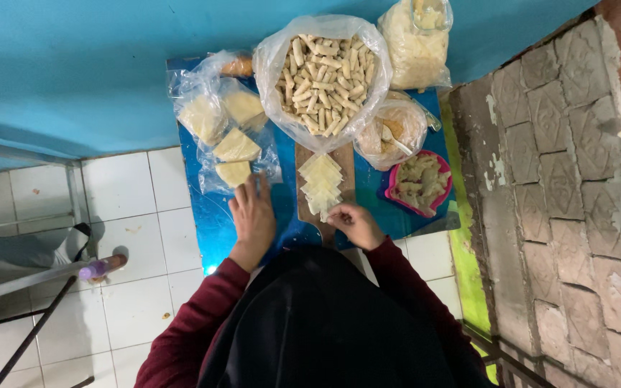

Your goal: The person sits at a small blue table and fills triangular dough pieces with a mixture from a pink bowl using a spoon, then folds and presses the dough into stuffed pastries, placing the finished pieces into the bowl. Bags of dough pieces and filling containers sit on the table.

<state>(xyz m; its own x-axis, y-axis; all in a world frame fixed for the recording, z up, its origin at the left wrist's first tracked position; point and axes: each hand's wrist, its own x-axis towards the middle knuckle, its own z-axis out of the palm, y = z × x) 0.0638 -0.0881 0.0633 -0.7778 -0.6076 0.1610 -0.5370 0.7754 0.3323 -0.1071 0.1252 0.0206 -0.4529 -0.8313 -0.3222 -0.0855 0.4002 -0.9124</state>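
Mid-wrapping, by the look of it: right hand (357, 224) curled shut on a pale wrapper sheet (330, 210) at the near end of the wooden board (307, 208). Left hand (253, 219) spread flat, empty, just left of that board on the blue tabletop (213, 223). Stacked wrappers (321, 181) fanned along the board, bag of finished rolls (323, 75) beyond it, pink filling bowl (420, 185) right of it. Probably needed next: a careful, tight roll.

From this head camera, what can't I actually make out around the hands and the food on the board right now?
- Head view: right hand fingertips curl under at the wrapper stack; what they pinch is hidden.
- Left hand fingertips meet the clear bag of wrappers; grip unclear.
- Filling in the pink bowl is too small to identify.
- The top bag is cut off by the frame edge.
- The dark head covering hides the near table edge.
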